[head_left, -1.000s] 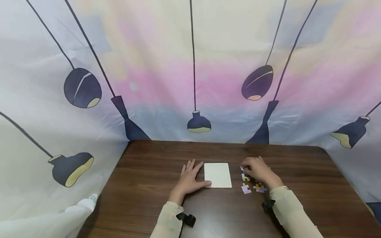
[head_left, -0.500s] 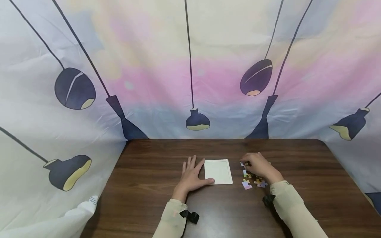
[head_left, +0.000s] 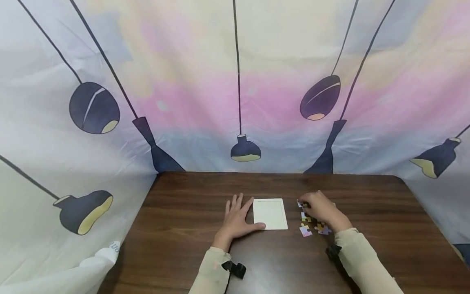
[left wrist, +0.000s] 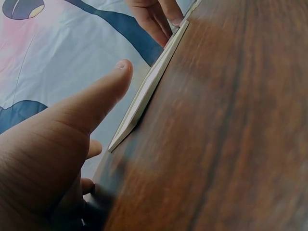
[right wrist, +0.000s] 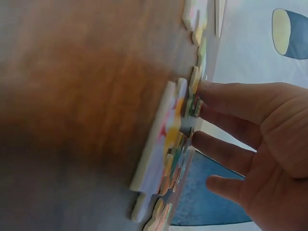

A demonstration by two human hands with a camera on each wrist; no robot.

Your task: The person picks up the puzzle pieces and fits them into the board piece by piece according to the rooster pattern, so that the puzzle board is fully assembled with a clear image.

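My left hand (head_left: 236, 220) lies with spread fingers along the left side of a square white puzzle board (head_left: 271, 214). Its thumb reaches over the near left corner of the board; in the left wrist view the thumb (left wrist: 108, 94) is straight. My right hand (head_left: 323, 208) bends down over several jigsaw pieces right of the board. Thumb and forefinger pinch a small jigsaw piece (right wrist: 195, 98) at the table, partly hidden by the fingers. Nearer me lie a pink and lilac jigsaw piece (head_left: 305, 231) and a yellow and purple cluster (head_left: 323, 228). The palm hides some pieces.
The brown wooden table (head_left: 183, 232) reaches back to a hanging cloth (head_left: 205, 102) printed with lamps. White cloth (head_left: 99, 259) bunches by the table's left edge. Each wrist carries a black strap with a camera (head_left: 235, 268).
The head view has shifted slightly. Both hands keep nearly the same places, the left by the board and the right at the far left of the pieces.
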